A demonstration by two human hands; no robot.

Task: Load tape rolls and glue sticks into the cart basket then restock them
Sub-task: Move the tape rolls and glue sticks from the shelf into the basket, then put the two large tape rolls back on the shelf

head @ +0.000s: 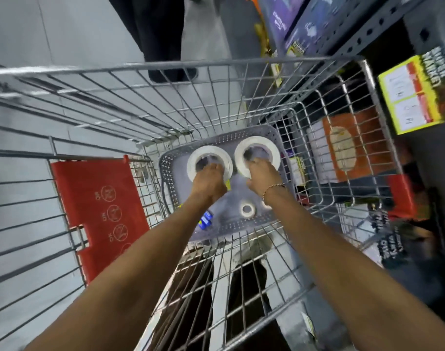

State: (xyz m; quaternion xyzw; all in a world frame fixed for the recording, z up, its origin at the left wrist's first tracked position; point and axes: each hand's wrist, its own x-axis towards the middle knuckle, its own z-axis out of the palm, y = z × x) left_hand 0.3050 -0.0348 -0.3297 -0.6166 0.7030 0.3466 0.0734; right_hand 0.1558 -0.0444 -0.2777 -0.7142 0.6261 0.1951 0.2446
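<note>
Looking down into a silver wire shopping cart point(216, 79) parked beside a dark metal store shelf point(368, 29) holding boxed goods. On the cart floor, a grey perforated plastic basket point(165, 173). Inside it, at the far end, two large white tape rolls side by side: left large tape roll point(196, 154) and right large tape roll point(254, 144), close but not touching.

Left hand point(208, 182) reaching down onto the near rim of the left large tape roll, fingers point(212, 168) curled over the ring and into its core; closed on it, though motion blur hides the exact grip. Right hand point(261, 173), with a thin beaded bracelet point(272, 190) at the wrist, placed likewise on the right large tape roll, fingers dipping into the hole and closed around the near edge.

Nearer in the basket, a small white tape roll point(247, 209) lying flat, with another partly hidden under the right wrist. Blue-and-yellow packaged items point(205, 220) at the near-left corner, too blurred to identify.

Red plastic child-seat flap point(100, 211) with printed circular symbols on the cart's left side. Another person's dark trouser legs point(160, 34) standing beyond the cart.
</note>
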